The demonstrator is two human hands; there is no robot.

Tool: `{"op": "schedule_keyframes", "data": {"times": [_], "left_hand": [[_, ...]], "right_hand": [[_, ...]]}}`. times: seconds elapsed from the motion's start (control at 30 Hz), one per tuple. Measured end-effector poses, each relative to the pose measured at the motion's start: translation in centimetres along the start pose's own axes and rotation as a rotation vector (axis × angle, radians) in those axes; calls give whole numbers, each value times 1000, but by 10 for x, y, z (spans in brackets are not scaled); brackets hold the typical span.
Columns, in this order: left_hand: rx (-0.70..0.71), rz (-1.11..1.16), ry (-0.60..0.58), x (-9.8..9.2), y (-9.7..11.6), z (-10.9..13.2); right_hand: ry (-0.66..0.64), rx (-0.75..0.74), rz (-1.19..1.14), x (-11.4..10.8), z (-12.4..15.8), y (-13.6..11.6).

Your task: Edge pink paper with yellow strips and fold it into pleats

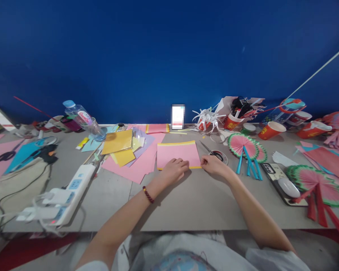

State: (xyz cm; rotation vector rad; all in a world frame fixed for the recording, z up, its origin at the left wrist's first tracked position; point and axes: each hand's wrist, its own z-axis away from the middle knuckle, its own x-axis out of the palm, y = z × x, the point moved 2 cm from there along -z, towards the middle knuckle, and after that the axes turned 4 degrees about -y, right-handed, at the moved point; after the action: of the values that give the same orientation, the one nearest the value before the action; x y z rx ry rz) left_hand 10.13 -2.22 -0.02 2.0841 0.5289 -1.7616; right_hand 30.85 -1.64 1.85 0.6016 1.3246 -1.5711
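A pink paper sheet (176,153) lies on the desk, edged with yellow strips along its far and near sides. My left hand (174,168) is at the middle of the near edge, fingers bent and close together on the paper, the thumb partly hidden. At the near right corner, my right hand (213,164) is closed in a pinch at the yellow strip. Scissors (214,153) lie just beyond my right hand, partly over a tape roll (225,158).
Left of the sheet are pink papers (130,170), a yellow packet (117,141), a plastic bottle (83,118) and a power strip (77,192). To the right lie watermelon-coloured paper fans (243,146), a phone (271,171) with a mouse (288,187), and red paper cups (271,130). A blurred-screen phone (177,117) stands behind.
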Motion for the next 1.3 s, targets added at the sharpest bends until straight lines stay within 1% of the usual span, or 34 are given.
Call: {"op": "schedule_keyframes", "data": {"times": [0.23,0.37,0.67,0.9,1.0,1.07,1.13,1.2,1.23,1.3], "left_hand": [[7,-25,11,3,1,0],[6,-13,17,3,1,0],[6,-20,13,3,1,1],[-7,-38,-18,0,4,1],[0,-50,-25,1,4,2],[5,-54,-32,2,4,2],[2,-48,-35,3,4,2],[-4,-34,-30,4,4,2],[-11,-27,-26,4,4,1],[-22,-12,-26,4,4,1]], "right_hand": [[30,5,23,5,-3,5],[23,-1,31,5,-4,8],[35,0,54,7,-4,6],[77,-20,100,6,2,9],[93,-16,187,4,8,7],[158,-24,320,2,15,-1],[281,-45,485,1,25,-12],[412,-94,595,4,35,-25],[436,-140,616,8,40,-31],[428,-230,622,20,47,-39]]}}
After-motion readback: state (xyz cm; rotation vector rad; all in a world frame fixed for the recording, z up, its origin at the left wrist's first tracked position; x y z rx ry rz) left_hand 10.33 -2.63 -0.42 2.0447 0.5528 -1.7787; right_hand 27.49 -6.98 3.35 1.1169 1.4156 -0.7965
